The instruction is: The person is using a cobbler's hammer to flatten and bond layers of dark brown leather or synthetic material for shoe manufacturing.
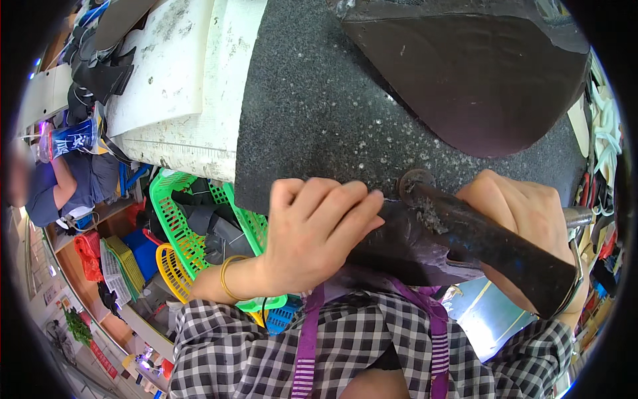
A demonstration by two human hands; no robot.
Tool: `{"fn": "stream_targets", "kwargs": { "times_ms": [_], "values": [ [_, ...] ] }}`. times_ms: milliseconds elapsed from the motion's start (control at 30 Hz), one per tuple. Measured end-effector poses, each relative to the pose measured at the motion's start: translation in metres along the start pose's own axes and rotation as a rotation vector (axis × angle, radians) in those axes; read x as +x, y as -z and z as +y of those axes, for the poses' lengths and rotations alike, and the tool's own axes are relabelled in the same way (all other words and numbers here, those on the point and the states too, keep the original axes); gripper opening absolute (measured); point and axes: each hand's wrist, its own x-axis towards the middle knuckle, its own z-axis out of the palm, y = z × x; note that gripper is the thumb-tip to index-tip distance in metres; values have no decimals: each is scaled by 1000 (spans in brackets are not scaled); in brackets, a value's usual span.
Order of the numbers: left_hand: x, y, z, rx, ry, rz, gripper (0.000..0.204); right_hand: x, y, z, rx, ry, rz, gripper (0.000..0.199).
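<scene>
My right hand (525,213) is wrapped round a shoemaker's hammer (492,239). The hammer's round face rests at or just above the edge of a dark, leather-like piece (405,243); its long flared end points back toward my right forearm. Close to the hammer's face, my left hand (319,229) is closed with bent fingers over the left part of that piece. Whatever its fingertips pinch is hidden under the hand. A speckled dark grey mat (319,100) lies beneath the work. Farther off on the mat lies a large rounded dark brown piece (472,80).
A green basket (166,206) with dark scraps stands below the table's left side. White sheets (173,60) and a white ruled board (226,73) lie at left. A seated person (60,179) and a drink cup (70,139) are farther left. Tools (588,189) lie at right.
</scene>
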Motion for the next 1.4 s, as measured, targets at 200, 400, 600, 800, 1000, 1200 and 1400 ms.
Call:
{"fn": "stream_targets", "kwargs": {
  "times_ms": [200, 400, 600, 800, 1000, 1200, 1400],
  "values": [
    [-14, -8, -11, -18, -126, 44, 25, 3, -7, 0, 70, 23, -6, 23],
    [10, -9, -2, 5, -265, 62, 20, -2, 14, -4, -43, -104, 5, 22],
    [12, 0, 3, 106, -276, -42, 8, 12, 14, -12, 31, -39, -20, 20],
    [11, 3, 0, 134, -281, -97, 9, 12, 10, -14, 11, 22, -93, 23],
    [-20, 15, 0, 53, -274, -39, 30, 23, 3, 3, 129, 106, -142, 22],
    [-25, 1, 14, -51, -281, -64, 27, 12, 16, -21, 50, 182, -87, 22],
    [18, 8, 9, 18, -39, -158, 41, 0, 20, -3, -116, 152, 194, 21]
  ]
}}
